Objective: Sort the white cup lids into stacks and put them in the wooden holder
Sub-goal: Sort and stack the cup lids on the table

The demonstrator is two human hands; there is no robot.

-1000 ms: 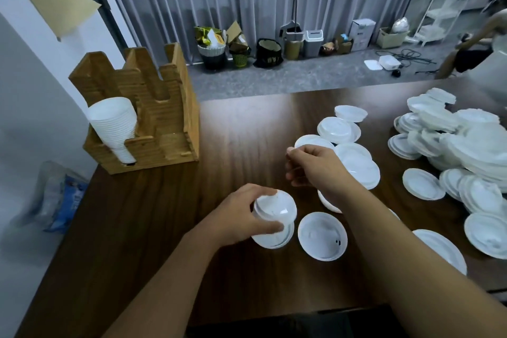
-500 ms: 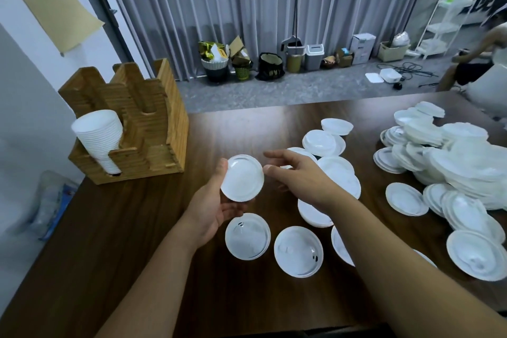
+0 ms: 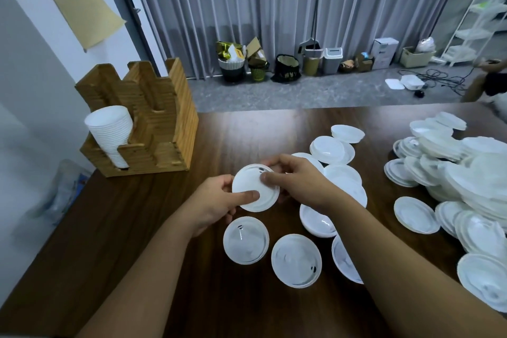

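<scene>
One white cup lid (image 3: 255, 189) is up off the surface (image 3: 137, 241), pinched between both hands: left hand (image 3: 216, 203) thumb on top, right hand (image 3: 299, 178) gripping its far edge. Loose lids (image 3: 296, 260) sit below and right, and the wooden holder (image 3: 153, 118) far left already has a lid stack (image 3: 111, 132).

The right forearm (image 3: 384, 250) covers part of one lid (image 3: 343, 261), and the big lid pile (image 3: 472, 173) runs off the frame's right edge.
</scene>
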